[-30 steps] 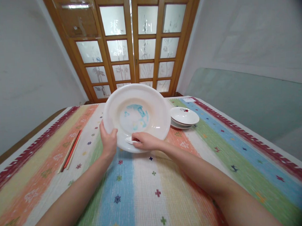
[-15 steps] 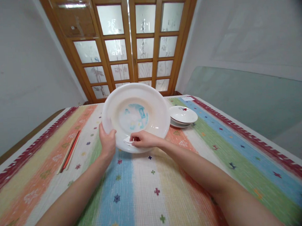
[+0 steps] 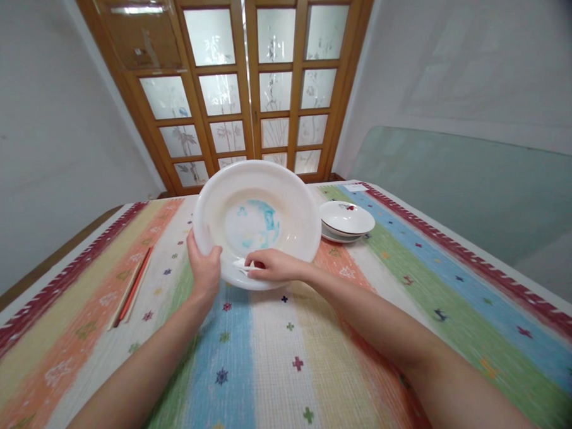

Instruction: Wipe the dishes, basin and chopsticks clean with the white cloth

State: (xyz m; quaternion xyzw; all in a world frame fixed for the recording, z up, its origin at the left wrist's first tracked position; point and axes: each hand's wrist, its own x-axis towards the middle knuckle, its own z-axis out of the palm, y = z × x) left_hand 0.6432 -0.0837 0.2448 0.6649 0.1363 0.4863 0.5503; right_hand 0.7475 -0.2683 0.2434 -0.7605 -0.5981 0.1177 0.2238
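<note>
A large white basin with a worn blue print on its bottom is tilted up, its inside facing me. My left hand grips its lower left rim, thumb on the inside and the other fingers mostly hidden behind. My right hand is closed in a pinch on a small white tissue, which lies against the lower inner wall near the rim. Part of the tissue is hidden by the fingers.
To the right of the basin stand stacked white bowls. Chopsticks, red and pale, lie on the left of the striped tablecloth. Behind the table are wooden doors with glass panes; a pale green board stands at the right.
The basin has tipped very slightly, its top edge a little lower. My right hand and the tissue have shifted only a little on the lower wall; the left hand keeps its grip.
</note>
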